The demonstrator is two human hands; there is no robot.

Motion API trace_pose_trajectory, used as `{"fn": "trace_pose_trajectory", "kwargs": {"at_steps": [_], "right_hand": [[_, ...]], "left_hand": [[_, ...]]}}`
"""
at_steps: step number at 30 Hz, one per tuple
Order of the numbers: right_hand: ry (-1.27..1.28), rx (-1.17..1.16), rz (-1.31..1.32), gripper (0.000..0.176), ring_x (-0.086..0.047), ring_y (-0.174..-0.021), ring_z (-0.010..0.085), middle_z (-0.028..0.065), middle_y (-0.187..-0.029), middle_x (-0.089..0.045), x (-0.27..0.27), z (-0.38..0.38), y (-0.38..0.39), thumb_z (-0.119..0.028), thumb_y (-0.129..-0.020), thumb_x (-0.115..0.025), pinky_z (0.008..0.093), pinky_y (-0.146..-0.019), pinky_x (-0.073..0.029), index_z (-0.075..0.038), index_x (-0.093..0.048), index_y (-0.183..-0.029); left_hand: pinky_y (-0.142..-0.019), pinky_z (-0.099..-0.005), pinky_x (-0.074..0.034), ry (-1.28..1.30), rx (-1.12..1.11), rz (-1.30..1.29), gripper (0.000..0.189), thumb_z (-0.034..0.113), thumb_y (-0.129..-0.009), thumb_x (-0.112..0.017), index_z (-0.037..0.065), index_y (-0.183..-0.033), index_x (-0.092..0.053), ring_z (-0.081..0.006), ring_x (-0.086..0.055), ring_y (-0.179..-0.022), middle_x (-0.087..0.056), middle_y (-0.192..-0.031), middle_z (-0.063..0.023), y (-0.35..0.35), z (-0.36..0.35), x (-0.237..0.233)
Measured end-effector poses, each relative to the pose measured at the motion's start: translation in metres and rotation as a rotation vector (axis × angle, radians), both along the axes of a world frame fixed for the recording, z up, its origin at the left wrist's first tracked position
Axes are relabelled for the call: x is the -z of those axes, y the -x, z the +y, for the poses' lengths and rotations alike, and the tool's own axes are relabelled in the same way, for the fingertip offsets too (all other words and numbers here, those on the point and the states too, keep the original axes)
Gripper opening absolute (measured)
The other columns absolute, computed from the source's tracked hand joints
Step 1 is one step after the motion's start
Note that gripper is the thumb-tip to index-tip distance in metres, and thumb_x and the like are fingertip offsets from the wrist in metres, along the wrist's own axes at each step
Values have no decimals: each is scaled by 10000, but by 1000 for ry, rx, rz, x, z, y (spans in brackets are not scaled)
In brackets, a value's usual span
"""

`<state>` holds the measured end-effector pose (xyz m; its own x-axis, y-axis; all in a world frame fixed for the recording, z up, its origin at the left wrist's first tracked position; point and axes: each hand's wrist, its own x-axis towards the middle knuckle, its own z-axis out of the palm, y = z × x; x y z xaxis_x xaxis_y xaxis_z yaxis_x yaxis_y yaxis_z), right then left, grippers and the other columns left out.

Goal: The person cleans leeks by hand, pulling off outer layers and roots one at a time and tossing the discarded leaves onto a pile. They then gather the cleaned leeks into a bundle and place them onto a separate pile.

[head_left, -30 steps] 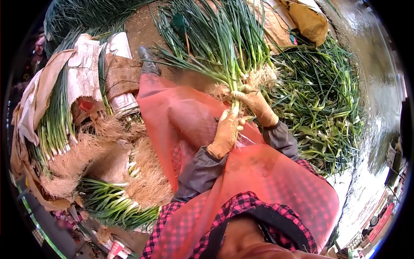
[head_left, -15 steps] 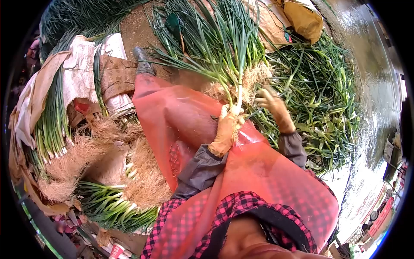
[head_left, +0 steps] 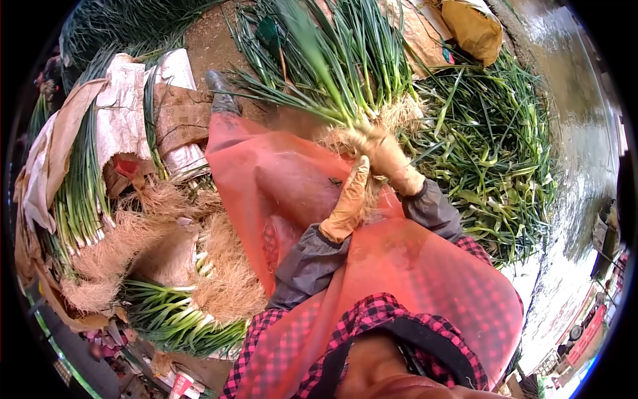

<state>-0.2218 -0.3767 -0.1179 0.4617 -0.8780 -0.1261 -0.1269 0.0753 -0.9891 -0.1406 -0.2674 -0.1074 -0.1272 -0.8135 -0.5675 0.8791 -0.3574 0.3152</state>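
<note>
My left hand (head_left: 349,203), in a tan glove, is closed round the root end of a few green onions (head_left: 335,90) above my lap. Beside it my right hand (head_left: 389,158), gloved too, wraps the same stalks a little higher, at their pale part; its fingers are slightly blurred. A red see-through apron (head_left: 279,166) covers my legs under both hands. Just beyond them lies a heap of green onions (head_left: 379,53) with its bushy roots (head_left: 402,114) toward me.
Loose green leaves (head_left: 498,153) are piled at the right, by wet ground (head_left: 575,106). Bundled onions (head_left: 83,186) with bushy roots, sacking (head_left: 123,110) and another bunch (head_left: 166,316) lie at the left. A brown sack (head_left: 472,30) is at the top right.
My right hand has come in from the right, its spread fingers now closed on the stalks by my left hand. The held onions' tops lean further left.
</note>
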Motion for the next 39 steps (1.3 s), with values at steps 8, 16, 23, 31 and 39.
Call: {"fn": "trace_pose_trajectory", "kwargs": {"at_steps": [8,16,23,31,39], "right_hand": [[222,76,676,257,-604,-656,209,98,-717,-630,35,-41,-7,-285,-807,-661,329,-613,-478,-51,-643,-913],[-38,202,229,199,-535,-653,59,31,-840,-642,-10,-21,44,-151,-877,-589,195,-566,-455,-50,-609,-1047],[257,36,732,229,-635,-737,289,147,-788,-652,44,-51,-9,-269,-783,-656,380,-654,-497,-61,-647,-877],[-248,274,152,238,-549,-655,93,48,-869,-627,-98,7,80,-218,-884,-567,199,-546,-440,-33,-555,-1034],[-259,-54,211,424,-520,-1037,183,104,-1169,-553,-55,0,69,-240,-877,-585,299,-927,-403,-25,-503,-1233]], "left_hand": [[-527,-312,-399,115,184,-1218,172,139,-886,-507,-8,-954,-564,-174,-501,-587,-556,-705,-88,25,1,13],[-629,-408,-440,118,324,-1380,220,107,-870,-487,-27,-1042,-513,-378,-545,-706,-574,-796,-217,17,-2,11],[-623,-387,-441,265,149,-1483,230,92,-868,-477,-30,-1058,-514,-341,-543,-687,-570,-789,-214,26,-3,26],[-481,-274,-381,-170,104,-846,201,98,-916,-443,8,-1070,-537,-105,-473,-566,-521,-727,-36,16,-14,22],[-583,-197,-447,85,9,-139,190,84,-915,-463,49,-1093,-520,-100,-526,-675,-545,-831,-10,6,-8,-1]]}}
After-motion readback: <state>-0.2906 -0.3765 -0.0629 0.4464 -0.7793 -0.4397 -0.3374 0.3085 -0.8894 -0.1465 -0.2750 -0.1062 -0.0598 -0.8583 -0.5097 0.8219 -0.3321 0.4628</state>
